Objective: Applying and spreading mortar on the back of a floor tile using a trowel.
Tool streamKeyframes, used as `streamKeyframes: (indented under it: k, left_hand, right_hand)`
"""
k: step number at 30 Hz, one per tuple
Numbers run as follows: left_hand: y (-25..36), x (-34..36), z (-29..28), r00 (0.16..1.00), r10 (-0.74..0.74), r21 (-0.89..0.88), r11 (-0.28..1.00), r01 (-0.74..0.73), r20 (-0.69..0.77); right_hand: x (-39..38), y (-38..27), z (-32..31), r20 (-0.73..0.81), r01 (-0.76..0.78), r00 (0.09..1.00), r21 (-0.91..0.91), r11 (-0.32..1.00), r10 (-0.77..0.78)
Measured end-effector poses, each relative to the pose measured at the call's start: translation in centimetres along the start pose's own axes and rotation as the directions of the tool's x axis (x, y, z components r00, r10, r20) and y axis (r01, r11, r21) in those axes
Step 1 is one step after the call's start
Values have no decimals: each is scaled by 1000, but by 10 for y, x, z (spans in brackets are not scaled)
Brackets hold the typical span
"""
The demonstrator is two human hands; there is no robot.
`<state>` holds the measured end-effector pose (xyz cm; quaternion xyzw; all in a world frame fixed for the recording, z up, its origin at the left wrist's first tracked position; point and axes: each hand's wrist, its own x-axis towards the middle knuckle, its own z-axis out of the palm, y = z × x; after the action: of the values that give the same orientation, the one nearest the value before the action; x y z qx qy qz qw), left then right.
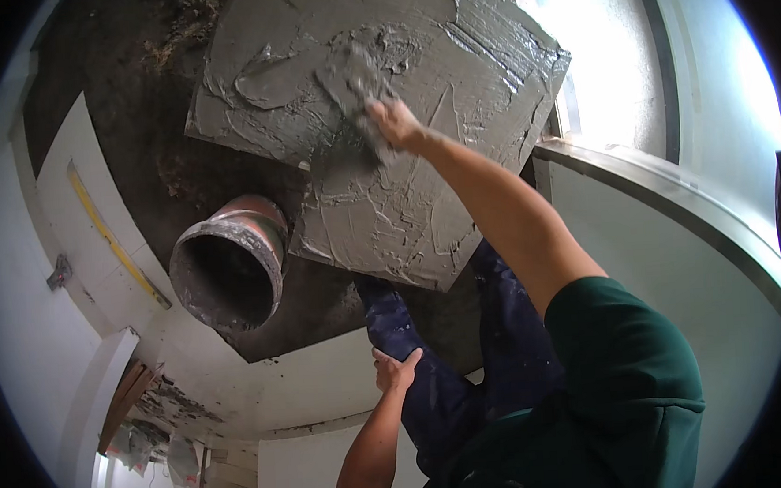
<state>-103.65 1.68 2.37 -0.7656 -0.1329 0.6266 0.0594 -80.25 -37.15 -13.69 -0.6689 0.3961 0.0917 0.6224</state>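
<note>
My right hand (393,125) is closed on a trowel (353,85) that is smeared with grey mortar and blurred by motion. The trowel lies against a wet mortar layer covering a large flat slab or tile (476,27), whose surface shows ridges, swirls and lumps. Nearer to me, a mortar-covered corner piece (381,222) reaches toward my legs; I cannot tell whether it is a separate tile. My left hand (395,369) rests on my left leg near the knee, thumb and fingers apart, holding nothing.
A mortar-crusted bucket (233,274) lies tipped on its side left of the slab, its mouth toward me. Farther left, a yellow level (112,232) lies on pale tiles (65,177). Dark rough ground (137,125) surrounds the slab. At right runs a window sill (661,177).
</note>
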Motion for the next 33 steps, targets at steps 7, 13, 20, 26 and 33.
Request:
streamKeyframes:
  k: [7, 13, 20, 26, 33]
  left_hand:
    - [20, -7, -19, 999, -33, -32, 999, 34, 37]
    - [21, -4, -13, 999, -16, -58, 998, 18, 48]
    - [1, 3, -14, 998, -60, -62, 996, 60, -5]
    - [-2, 4, -9, 998, -54, -67, 996, 56, 37]
    - [12, 1, -12, 999, -31, -71, 997, 34, 39]
  right_hand:
    - [-64, 14, -4, 172, 203, 974, -356, 912, -149]
    - [43, -98, 66, 84, 81, 996, -510, 856, -44]
    - [89, -109, 35, 365, 54, 900, -633, 772, 236]
    - [39, 0, -64, 334, 239, 941, -758, 606, 47]
    - [-14, -16, -74, -137, -317, 915, 337, 887, 379]
